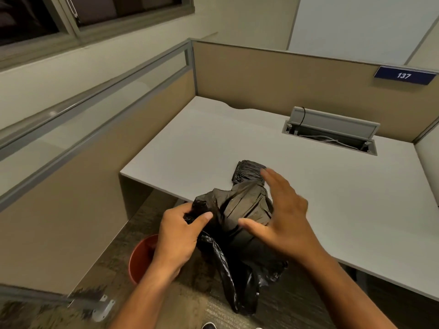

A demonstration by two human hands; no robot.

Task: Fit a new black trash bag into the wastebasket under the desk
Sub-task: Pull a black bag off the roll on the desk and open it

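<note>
A crumpled black trash bag (240,210) lies partly on the front edge of the white desk (332,186) and hangs down toward the floor. A folded bundle of black bags (248,170) rests on the desk just behind it. My left hand (178,233) pinches the bag's left edge between thumb and fingers. With fingers spread, my right hand (282,214) hovers flat over the bag's right side; contact is unclear. The red wastebasket (141,258) stands on the carpet left of the desk's front corner, partly hidden behind my left wrist.
Beige cubicle partitions (273,74) wall in the desk at the back and left. An open cable hatch (330,131) with wires sits at the desk's rear right. A metal bracket (104,307) lies on the carpet at lower left. A shoe tip (209,326) shows at the bottom.
</note>
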